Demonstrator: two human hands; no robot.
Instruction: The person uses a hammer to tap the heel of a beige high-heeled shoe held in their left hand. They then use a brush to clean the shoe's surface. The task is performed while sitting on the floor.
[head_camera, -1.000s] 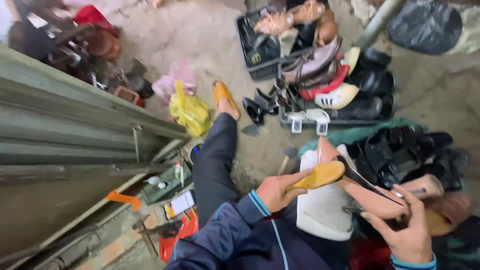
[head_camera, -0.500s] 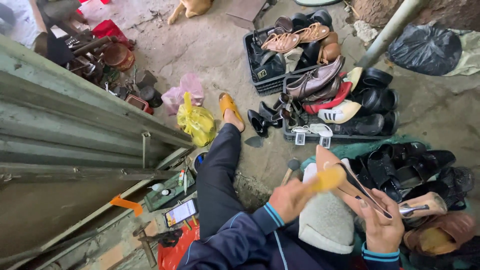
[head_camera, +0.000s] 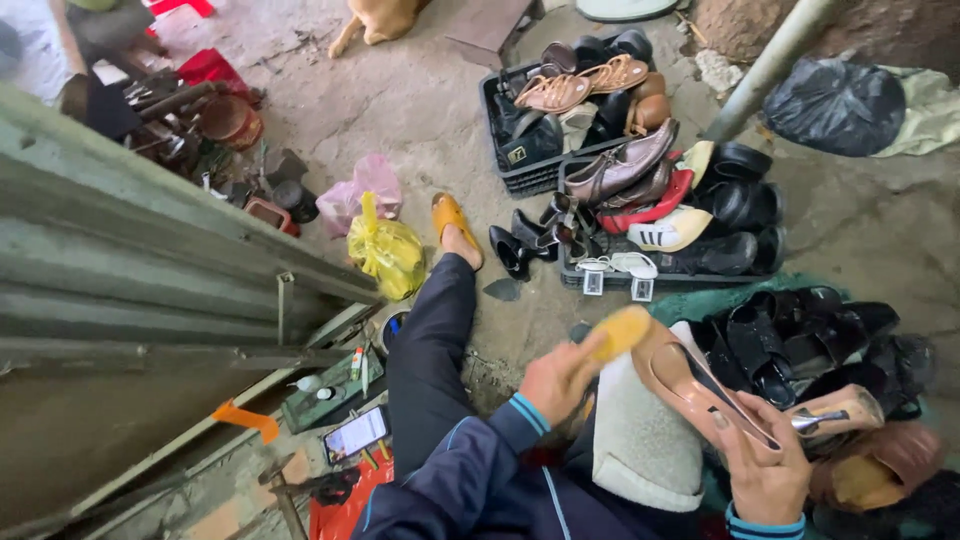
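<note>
High-heeled shoe (head_camera: 715, 395): tan, glossy, sole up | right hand (head_camera: 765, 470) grip closed on it | left hand (head_camera: 555, 375) grip clasps yellow brush (head_camera: 620, 332)

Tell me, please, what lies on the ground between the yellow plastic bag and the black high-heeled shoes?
In the head view, the person's foot in an orange sandal lies between the yellow plastic bag and the black high-heeled shoes.

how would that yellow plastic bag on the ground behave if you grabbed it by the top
The yellow plastic bag looks floppy: its knotted top stands up thin and crumpled. The bulging bottom suggests soft contents that would probably sag and swing. It sits slumped, so rolling seems unlikely.
</note>
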